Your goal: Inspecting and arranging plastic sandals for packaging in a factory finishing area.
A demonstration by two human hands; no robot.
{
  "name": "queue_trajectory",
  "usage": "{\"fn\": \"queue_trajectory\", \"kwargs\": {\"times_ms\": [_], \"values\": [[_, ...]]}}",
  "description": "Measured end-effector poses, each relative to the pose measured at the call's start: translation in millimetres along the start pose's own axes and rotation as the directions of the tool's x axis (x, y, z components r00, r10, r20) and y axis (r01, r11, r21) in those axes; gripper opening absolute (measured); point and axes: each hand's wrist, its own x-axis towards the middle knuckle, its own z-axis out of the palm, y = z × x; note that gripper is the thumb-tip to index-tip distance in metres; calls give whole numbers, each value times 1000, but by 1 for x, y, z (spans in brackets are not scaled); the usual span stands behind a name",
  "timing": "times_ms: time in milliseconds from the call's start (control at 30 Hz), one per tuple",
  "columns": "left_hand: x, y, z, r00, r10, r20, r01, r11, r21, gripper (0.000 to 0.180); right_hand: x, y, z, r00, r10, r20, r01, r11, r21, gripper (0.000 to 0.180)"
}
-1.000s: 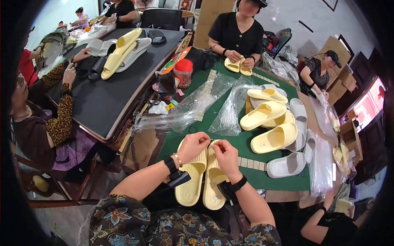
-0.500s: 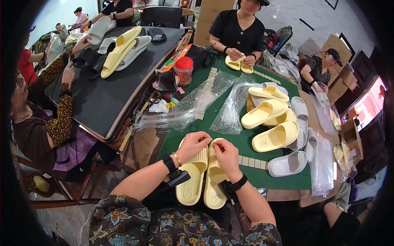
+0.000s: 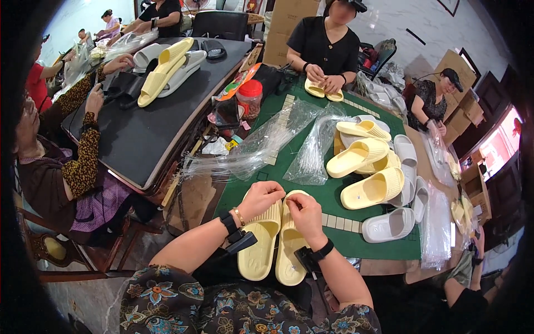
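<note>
A pair of pale yellow slides, the left slide (image 3: 257,250) and the right slide (image 3: 291,257), lies in front of me at the table's near edge, soles down and side by side. My left hand (image 3: 262,200) is closed in a pinch over the far end of the left slide. Over the far end of the right one, my right hand (image 3: 306,216) pinches too, its fingertips close to the left ones. Whatever is between the fingers is too small to make out. Beyond my hands, a clear plastic bag (image 3: 311,158) lies beside a bundle of thin clear strands (image 3: 222,167).
Several yellow slides (image 3: 372,189) and grey slides (image 3: 389,225) crowd the right of the green mat (image 3: 261,181). Clear plastic sleeves (image 3: 436,231) lie at the right edge. A red-lidded jar (image 3: 250,99) stands far left. Co-workers handle slides and plastic around the neighbouring tables.
My right hand has tilted and shifted slightly; both hands remain pinched at the slides' far ends. At the left table, a co-worker's raised grey slide has come down onto the table.
</note>
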Motion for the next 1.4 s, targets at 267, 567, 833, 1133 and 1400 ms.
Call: {"fn": "queue_trajectory", "kwargs": {"times_ms": [267, 567, 833, 1133, 1400], "values": [[0, -9, -1, 998, -42, 38, 45, 995, -91, 21, -1, -4, -2, 1000, 0, 9, 0, 1000, 16, 9], [2, -4, -8, 983, -116, 141, 124, 991, -45, 14, 1, -7, 1, 999, -30, 13, 30, 999, 14, 9], [7, -2, -5, 974, -24, 225, 18, 1000, 25, 15, -5, 4, 0, 996, -85, -34, 86, 996, 28, 4], [7, -13, -3, 953, -12, 303, 41, 995, -90, 13, -6, 8, 2, 992, -125, -3, 125, 991, 40, 6], [4, -8, -5, 926, -5, 379, 84, 978, -192, 10, -7, 16, 4, 994, -110, -15, 110, 992, 59, 8]]}}
